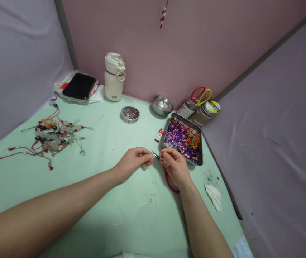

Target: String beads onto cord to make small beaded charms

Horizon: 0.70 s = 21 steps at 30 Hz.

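My left hand [135,161] is closed in a pinch near the middle of the table, with a small cluster of clear beads [145,167] hanging under its fingertips. Just to the right, my right hand [175,164] is closed around red-handled scissors [171,184]; their metal tip points left, close to my left fingertips. Any thread between the hands is too fine to make out. Beyond my right hand lies a metal tray [202,154] of purple, red and dark beads with orange thread.
Beaded strings [53,136] lie at the left. Toward the back are a phone [80,86], white bottle [114,80], round spool [130,114], metal bowl [162,106], lighter [158,135] and jars [204,113]. Crumpled tissue [213,196] lies right.
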Each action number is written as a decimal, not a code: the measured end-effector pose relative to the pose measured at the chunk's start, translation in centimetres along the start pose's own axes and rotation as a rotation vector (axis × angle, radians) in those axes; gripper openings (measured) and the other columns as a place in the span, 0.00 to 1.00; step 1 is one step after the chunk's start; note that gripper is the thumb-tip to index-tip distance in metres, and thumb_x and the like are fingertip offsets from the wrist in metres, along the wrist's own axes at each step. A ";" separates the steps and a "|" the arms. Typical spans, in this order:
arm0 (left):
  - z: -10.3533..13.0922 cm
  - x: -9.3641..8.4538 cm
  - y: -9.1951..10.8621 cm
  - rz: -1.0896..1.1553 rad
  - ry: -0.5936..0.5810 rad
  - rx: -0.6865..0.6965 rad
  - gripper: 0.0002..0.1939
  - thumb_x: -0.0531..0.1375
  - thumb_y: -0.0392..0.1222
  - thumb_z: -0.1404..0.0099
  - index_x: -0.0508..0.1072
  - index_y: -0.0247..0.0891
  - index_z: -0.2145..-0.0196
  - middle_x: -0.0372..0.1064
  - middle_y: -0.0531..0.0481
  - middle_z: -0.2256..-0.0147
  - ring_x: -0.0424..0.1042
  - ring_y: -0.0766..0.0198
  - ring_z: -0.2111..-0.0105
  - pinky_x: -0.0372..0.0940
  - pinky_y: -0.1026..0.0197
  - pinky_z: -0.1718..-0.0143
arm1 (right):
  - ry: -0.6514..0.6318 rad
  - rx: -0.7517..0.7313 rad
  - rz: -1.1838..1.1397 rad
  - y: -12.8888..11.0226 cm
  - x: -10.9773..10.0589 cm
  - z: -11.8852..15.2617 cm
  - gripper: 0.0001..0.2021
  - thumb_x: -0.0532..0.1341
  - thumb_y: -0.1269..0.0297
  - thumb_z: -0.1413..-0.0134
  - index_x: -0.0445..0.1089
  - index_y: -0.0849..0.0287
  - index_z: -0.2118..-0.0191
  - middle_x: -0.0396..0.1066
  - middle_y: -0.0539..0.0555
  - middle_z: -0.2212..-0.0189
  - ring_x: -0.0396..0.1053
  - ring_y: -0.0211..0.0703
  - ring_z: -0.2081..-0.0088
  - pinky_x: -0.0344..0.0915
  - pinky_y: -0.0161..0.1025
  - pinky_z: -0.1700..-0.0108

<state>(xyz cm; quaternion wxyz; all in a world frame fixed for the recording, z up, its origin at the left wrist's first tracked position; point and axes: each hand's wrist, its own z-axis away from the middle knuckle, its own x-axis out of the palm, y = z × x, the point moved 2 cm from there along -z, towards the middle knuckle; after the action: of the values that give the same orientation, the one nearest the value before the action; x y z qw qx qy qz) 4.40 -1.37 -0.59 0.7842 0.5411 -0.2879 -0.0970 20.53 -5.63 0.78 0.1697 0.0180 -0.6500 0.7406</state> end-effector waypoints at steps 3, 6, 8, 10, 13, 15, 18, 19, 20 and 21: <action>0.0 -0.1 -0.2 0.003 -0.001 -0.001 0.11 0.65 0.46 0.43 0.74 0.34 0.69 0.73 0.49 0.72 0.70 0.66 0.70 0.63 0.60 0.64 | -0.004 0.001 0.003 0.2 0.1 0.0 0.09 0.71 0.60 0.57 0.75 0.56 0.68 0.72 0.49 0.72 0.65 0.35 0.72 0.63 0.35 0.68; -0.1 -0.2 -0.4 0.008 -0.006 0.010 0.12 0.65 0.46 0.43 0.74 0.34 0.69 0.73 0.49 0.72 0.70 0.66 0.70 0.63 0.60 0.64 | -0.004 0.000 0.012 0.4 0.2 0.0 0.09 0.70 0.60 0.57 0.75 0.56 0.68 0.71 0.49 0.73 0.64 0.35 0.72 0.61 0.35 0.69; -0.1 -0.2 -0.5 0.018 -0.008 0.010 0.12 0.65 0.46 0.43 0.74 0.34 0.69 0.73 0.49 0.72 0.70 0.66 0.70 0.63 0.59 0.64 | -0.001 -0.001 0.005 0.5 0.2 0.0 0.09 0.70 0.60 0.57 0.75 0.56 0.68 0.71 0.48 0.73 0.64 0.35 0.72 0.61 0.35 0.69; -0.2 -0.2 -0.6 0.025 -0.005 0.007 0.12 0.66 0.46 0.43 0.74 0.34 0.69 0.73 0.49 0.72 0.70 0.66 0.70 0.63 0.59 0.63 | 0.003 -0.003 -0.007 0.5 0.2 -0.1 0.09 0.70 0.60 0.57 0.75 0.56 0.68 0.71 0.48 0.73 0.64 0.35 0.72 0.61 0.35 0.69; -0.2 -0.2 -0.6 0.026 -0.006 0.009 0.12 0.66 0.46 0.43 0.74 0.34 0.69 0.73 0.49 0.72 0.70 0.66 0.70 0.63 0.59 0.64 | 0.009 -0.005 -0.017 0.6 0.2 -0.1 0.09 0.70 0.61 0.57 0.75 0.56 0.68 0.71 0.48 0.73 0.64 0.35 0.72 0.61 0.35 0.69; -0.2 -0.2 -0.6 0.025 -0.008 0.009 0.12 0.66 0.46 0.43 0.74 0.34 0.69 0.73 0.49 0.72 0.70 0.66 0.70 0.63 0.60 0.64 | 0.007 -0.002 -0.019 0.6 0.2 -0.1 0.08 0.70 0.61 0.57 0.75 0.56 0.68 0.71 0.48 0.73 0.64 0.35 0.72 0.61 0.35 0.69; -0.3 -0.2 -0.6 0.028 -0.002 0.003 0.12 0.66 0.46 0.43 0.74 0.34 0.68 0.73 0.49 0.72 0.70 0.66 0.70 0.63 0.59 0.63 | -0.003 0.004 -0.024 0.7 0.1 0.0 0.08 0.70 0.60 0.56 0.75 0.56 0.68 0.71 0.48 0.73 0.64 0.35 0.72 0.61 0.35 0.69; -0.2 -0.2 -0.6 0.029 0.000 -0.001 0.12 0.66 0.46 0.43 0.74 0.34 0.68 0.73 0.49 0.72 0.71 0.66 0.70 0.64 0.59 0.63 | -0.004 0.005 -0.026 0.7 0.1 0.0 0.09 0.70 0.60 0.56 0.75 0.56 0.68 0.71 0.48 0.73 0.64 0.35 0.72 0.61 0.35 0.68; -0.2 -0.2 -0.6 0.030 0.001 -0.006 0.12 0.66 0.46 0.44 0.74 0.34 0.69 0.73 0.49 0.72 0.71 0.66 0.70 0.64 0.60 0.63 | -0.005 0.007 -0.029 0.7 0.1 0.0 0.09 0.70 0.60 0.57 0.75 0.56 0.68 0.71 0.48 0.73 0.64 0.35 0.71 0.61 0.35 0.68; -0.2 -0.2 -0.5 0.030 0.003 -0.009 0.12 0.66 0.46 0.44 0.74 0.34 0.69 0.73 0.49 0.72 0.71 0.66 0.70 0.64 0.60 0.63 | -0.006 0.008 -0.032 0.8 0.1 0.0 0.09 0.70 0.60 0.57 0.75 0.56 0.68 0.71 0.48 0.73 0.65 0.35 0.71 0.61 0.34 0.68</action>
<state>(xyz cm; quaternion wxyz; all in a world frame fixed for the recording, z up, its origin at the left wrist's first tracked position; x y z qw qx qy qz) 4.47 -1.35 -1.17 0.7884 0.5333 -0.2945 -0.0856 20.24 -5.68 0.08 0.1797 0.0312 -0.6472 0.7402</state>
